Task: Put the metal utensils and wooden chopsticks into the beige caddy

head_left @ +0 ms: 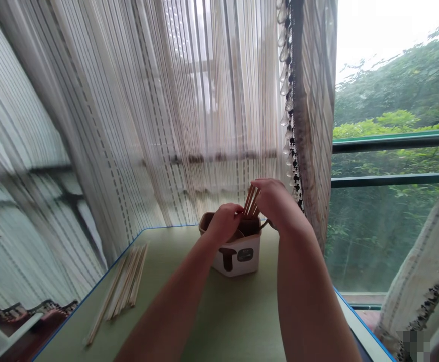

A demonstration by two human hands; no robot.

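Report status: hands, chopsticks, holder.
Right hand grip shut on chopstick bundle, tips in the holder. Left hand on the holder's rim. Loose chopsticks lie on table, left, apart. Nothing blocking.

No words or numbers can be read anywhere. The white holder (238, 254) bears a brown shape like a "T" (perhaps only a pattern) and a small dark label, its print too small to read.
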